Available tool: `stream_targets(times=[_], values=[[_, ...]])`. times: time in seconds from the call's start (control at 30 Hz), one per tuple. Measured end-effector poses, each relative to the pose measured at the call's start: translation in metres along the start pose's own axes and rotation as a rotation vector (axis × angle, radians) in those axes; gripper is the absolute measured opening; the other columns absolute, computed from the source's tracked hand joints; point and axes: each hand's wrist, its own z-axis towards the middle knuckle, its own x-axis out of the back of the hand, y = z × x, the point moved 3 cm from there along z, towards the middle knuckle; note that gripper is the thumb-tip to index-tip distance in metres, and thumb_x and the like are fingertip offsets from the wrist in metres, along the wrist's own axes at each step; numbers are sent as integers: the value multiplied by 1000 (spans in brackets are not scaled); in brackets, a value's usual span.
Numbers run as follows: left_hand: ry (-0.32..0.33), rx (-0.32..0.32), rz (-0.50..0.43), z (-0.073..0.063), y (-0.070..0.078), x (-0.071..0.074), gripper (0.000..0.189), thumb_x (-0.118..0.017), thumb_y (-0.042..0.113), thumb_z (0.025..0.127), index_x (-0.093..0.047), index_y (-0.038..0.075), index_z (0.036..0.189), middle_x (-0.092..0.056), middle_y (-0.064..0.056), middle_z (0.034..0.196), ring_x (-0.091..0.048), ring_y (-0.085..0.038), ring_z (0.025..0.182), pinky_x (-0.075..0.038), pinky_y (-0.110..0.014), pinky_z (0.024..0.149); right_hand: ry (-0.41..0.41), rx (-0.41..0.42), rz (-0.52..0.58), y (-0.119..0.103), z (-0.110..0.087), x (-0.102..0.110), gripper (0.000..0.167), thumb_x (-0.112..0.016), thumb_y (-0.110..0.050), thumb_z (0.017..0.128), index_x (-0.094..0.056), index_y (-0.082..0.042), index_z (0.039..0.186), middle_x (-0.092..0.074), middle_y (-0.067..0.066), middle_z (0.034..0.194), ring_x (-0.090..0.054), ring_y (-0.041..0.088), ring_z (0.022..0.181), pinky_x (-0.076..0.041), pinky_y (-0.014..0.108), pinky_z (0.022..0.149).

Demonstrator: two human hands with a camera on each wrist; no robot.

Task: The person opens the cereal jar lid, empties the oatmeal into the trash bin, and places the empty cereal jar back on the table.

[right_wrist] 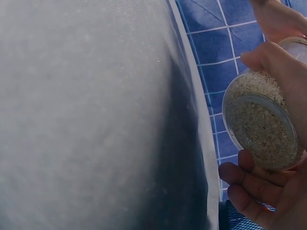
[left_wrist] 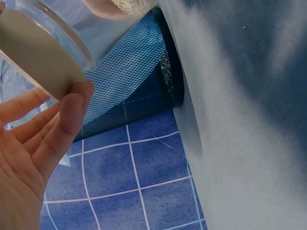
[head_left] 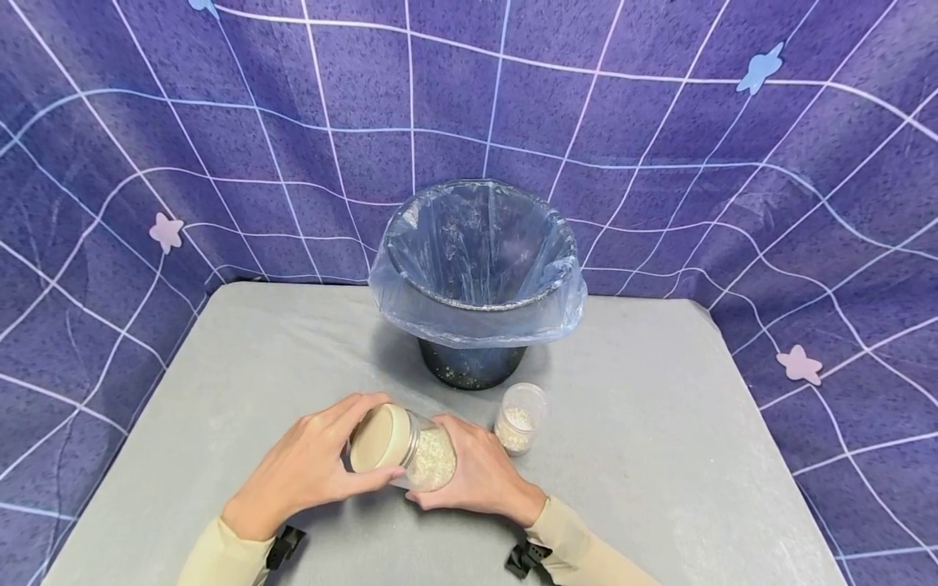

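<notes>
A clear jar (head_left: 432,462) of pale flaky grains lies tilted above the table, its lid end toward the left. My right hand (head_left: 487,474) grips the jar body, fingers curled round it; the right wrist view shows its round base (right_wrist: 261,127) with grains behind the clear wall. At the other end, my left hand (head_left: 311,456) pinches the beige lid (head_left: 372,439) between thumb and fingers. The lid (left_wrist: 41,52) sits right at the jar's mouth in the left wrist view. Close behind my right hand stands a small clear cup (head_left: 522,415) partly filled with similar grains.
A dark mesh bin (head_left: 469,366) lined with a translucent bag (head_left: 476,325) stands at the back middle of the grey table (head_left: 645,456). Purple grid-patterned cloth (head_left: 659,122) hangs behind and along both sides.
</notes>
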Motion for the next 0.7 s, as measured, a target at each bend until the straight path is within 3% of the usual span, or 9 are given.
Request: stream_targets(times=[0.3, 0.7], values=[[34, -5, 8, 0, 2, 0, 83, -90, 65, 77, -65, 16, 139, -71, 7, 129, -74, -14, 100, -62, -36, 80, 11, 11, -14, -1, -1, 0, 91, -97, -60, 60, -62, -16, 132, -72, -8, 111, -68, 6, 93, -58, 26, 77], [62, 20, 12, -4, 0, 1, 80, -91, 63, 76, -66, 17, 138, -72, 7, 126, -73, -12, 98, -61, -36, 79, 27, 1, 0, -1, -2, 0, 91, -97, -61, 60, -62, -17, 133, -72, -8, 109, -68, 6, 92, -58, 26, 77]])
